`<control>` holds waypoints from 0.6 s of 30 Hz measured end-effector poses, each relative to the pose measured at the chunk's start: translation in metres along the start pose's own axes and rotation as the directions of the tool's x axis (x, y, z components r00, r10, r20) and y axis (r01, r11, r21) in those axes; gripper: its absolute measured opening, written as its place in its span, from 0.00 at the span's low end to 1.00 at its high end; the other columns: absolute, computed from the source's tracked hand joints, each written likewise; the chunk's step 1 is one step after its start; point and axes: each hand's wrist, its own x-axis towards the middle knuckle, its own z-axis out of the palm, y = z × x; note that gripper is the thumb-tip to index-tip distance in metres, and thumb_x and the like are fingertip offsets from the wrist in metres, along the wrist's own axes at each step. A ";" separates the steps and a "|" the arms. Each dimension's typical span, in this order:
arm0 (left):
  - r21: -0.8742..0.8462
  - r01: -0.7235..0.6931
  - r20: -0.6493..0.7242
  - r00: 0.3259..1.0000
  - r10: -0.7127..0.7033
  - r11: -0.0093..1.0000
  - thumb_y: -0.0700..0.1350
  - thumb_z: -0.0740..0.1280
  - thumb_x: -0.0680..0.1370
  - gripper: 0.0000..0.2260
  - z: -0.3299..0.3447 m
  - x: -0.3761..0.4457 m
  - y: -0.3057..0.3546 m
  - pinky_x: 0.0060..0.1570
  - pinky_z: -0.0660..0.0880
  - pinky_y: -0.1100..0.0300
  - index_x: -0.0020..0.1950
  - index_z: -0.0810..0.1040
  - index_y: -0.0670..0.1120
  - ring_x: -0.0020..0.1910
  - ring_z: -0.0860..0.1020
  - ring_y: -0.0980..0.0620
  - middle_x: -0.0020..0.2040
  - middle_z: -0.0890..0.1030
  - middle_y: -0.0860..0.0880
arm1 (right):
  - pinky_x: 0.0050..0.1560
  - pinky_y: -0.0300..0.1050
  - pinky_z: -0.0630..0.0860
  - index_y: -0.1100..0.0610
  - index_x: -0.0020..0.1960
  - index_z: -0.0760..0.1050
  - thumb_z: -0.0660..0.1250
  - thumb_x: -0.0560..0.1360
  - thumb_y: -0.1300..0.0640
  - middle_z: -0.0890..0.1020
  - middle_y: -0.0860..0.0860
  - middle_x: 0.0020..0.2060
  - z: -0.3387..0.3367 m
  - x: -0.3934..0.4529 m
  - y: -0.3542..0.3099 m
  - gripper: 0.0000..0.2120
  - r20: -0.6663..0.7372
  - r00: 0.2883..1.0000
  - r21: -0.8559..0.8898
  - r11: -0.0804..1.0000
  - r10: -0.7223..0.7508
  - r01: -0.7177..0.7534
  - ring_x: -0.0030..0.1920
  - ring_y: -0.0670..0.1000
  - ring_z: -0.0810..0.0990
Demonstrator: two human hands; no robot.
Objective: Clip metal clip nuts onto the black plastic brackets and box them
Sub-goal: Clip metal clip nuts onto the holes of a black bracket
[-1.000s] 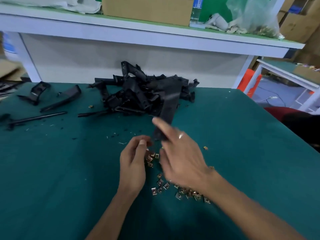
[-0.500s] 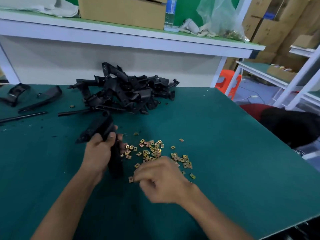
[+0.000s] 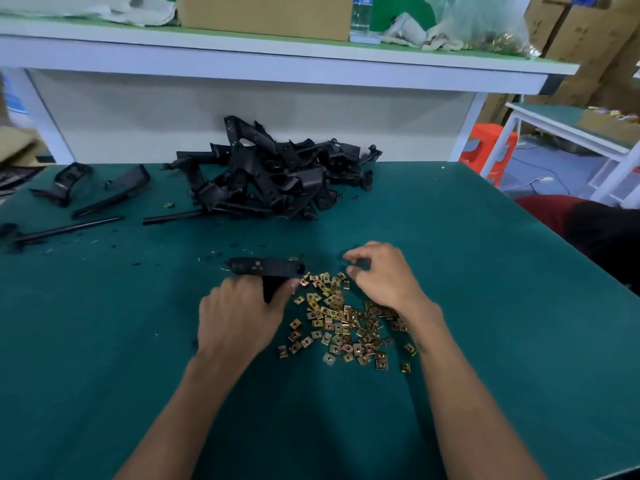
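Note:
My left hand [image 3: 239, 317] grips a black plastic bracket [image 3: 266, 268] just above the green table [image 3: 104, 341], its long bar lying crosswise beyond my knuckles. Brass-coloured metal clip nuts [image 3: 343, 323] lie scattered in a loose heap to the right of that hand. My right hand [image 3: 381, 275] hovers over the far edge of the heap with its fingers loosely curled and thumb near the forefinger; whether it holds a nut is hidden. A pile of black brackets [image 3: 277, 181] sits at the table's far side.
Loose black brackets [image 3: 114, 192] and a thin black rod [image 3: 65, 230] lie at the far left. A white shelf [image 3: 277, 60] carries a cardboard box [image 3: 266, 12] and a plastic bag [image 3: 485, 26]. An orange stool [image 3: 491, 150] stands beyond the table's right edge.
My left hand has turned the bracket so its bar lies crosswise. My right hand has lifted from the near side of the nuts to their far edge.

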 end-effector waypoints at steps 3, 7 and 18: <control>0.083 -0.052 0.045 0.998 0.049 0.995 0.75 0.48 0.76 0.30 0.007 -0.006 0.003 0.30 0.66 0.56 0.40 0.66 0.48 0.31 0.79 0.42 0.31 0.72 0.50 | 0.65 0.49 0.73 0.55 0.66 0.82 0.71 0.79 0.58 0.78 0.46 0.56 0.013 0.002 0.000 0.15 0.075 0.996 -0.058 0.997 -0.042 0.046 0.62 0.52 0.76; 0.169 -0.102 0.075 0.993 0.090 0.980 0.73 0.52 0.77 0.29 0.013 -0.012 0.005 0.31 0.66 0.56 0.48 0.73 0.48 0.35 0.82 0.42 0.37 0.82 0.48 | 0.58 0.50 0.75 0.57 0.62 0.83 0.70 0.79 0.62 0.78 0.49 0.55 0.019 0.002 0.000 0.12 0.055 0.996 -0.123 0.990 -0.066 0.072 0.58 0.52 0.76; 0.213 -0.125 0.142 0.985 0.096 0.969 0.72 0.53 0.77 0.26 0.015 -0.016 0.007 0.35 0.71 0.54 0.48 0.76 0.51 0.40 0.83 0.44 0.44 0.84 0.52 | 0.48 0.39 0.74 0.57 0.57 0.84 0.70 0.77 0.64 0.82 0.48 0.46 0.016 -0.005 -0.002 0.10 0.029 1.000 -0.087 0.996 -0.003 0.006 0.47 0.47 0.80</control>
